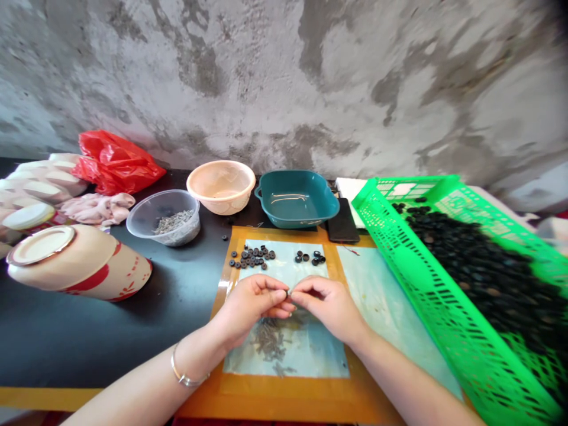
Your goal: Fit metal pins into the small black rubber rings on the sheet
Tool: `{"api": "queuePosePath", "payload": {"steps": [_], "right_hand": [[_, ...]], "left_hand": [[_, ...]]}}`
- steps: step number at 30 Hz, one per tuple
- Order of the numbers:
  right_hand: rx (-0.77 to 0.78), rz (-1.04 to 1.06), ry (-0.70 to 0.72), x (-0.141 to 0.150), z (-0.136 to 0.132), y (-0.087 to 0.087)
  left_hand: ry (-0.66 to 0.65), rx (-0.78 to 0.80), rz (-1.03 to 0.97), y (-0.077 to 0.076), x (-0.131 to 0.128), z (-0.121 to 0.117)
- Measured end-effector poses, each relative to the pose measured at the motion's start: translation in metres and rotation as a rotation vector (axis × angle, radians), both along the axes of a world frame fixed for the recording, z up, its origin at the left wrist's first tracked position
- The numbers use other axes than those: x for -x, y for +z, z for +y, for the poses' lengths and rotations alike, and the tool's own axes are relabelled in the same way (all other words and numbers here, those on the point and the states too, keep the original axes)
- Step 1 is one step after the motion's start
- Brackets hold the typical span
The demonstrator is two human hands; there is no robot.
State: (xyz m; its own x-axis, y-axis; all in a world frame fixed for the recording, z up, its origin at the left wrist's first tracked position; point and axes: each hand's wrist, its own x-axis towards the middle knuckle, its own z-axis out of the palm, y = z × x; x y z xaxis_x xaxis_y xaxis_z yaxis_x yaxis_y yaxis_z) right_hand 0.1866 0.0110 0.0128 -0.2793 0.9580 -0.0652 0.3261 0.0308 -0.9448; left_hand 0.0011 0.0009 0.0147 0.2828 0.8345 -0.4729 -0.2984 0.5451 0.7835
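Observation:
My left hand [248, 307] pinches a small black round part [286, 294] between thumb and fingertips. My right hand [332, 306] is closed in a pinch right beside it; whatever lies between those fingertips is too small to make out. Both hands meet over a pale blue sheet [317, 353] bordered with brown tape. Below the hands lies a loose pile of thin metal pins [270, 342]. Beyond them sit several black ring-shaped pieces [252, 257] on the left and a smaller group of black caps [306, 257] on the right.
A clear bowl of metal pins [163, 238], a peach bowl [220, 205] and a teal basin [296, 222] stand behind. A green basket [426, 302] of black pieces is at right, near a dark phone [342, 222]. At left are a cream-and-red container [84, 260] and red bag [118, 163].

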Motion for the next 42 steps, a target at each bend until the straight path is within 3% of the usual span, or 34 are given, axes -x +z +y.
{"api": "queuePosePath", "payload": {"steps": [4,8,11,19,28,35,42], "right_hand": [[-0.028,-0.15,-0.066,-0.021,0.01,0.004],[-0.123,-0.47,0.095,-0.029,0.013,-0.003],[-0.221,-0.532,0.183,-0.024,0.011,-0.011],[-0.286,-0.421,0.133,-0.014,0.002,-0.007],[-0.425,-0.201,0.12,-0.008,-0.001,-0.008],[-0.439,-0.211,0.067,-0.005,-0.009,-0.009],[-0.584,-0.179,0.094,-0.006,-0.01,-0.008]], "left_hand": [[0.013,0.001,-0.034,0.0,0.0,0.002],[0.012,0.049,-0.074,-0.003,0.003,0.005],[-0.016,0.056,-0.058,-0.006,0.004,0.006],[0.043,-0.11,0.168,-0.007,-0.004,0.001],[0.063,-0.021,-0.026,-0.005,-0.006,-0.002],[0.055,-0.094,0.028,-0.004,-0.004,-0.004],[0.054,-0.118,0.052,-0.005,-0.004,-0.004]]}}
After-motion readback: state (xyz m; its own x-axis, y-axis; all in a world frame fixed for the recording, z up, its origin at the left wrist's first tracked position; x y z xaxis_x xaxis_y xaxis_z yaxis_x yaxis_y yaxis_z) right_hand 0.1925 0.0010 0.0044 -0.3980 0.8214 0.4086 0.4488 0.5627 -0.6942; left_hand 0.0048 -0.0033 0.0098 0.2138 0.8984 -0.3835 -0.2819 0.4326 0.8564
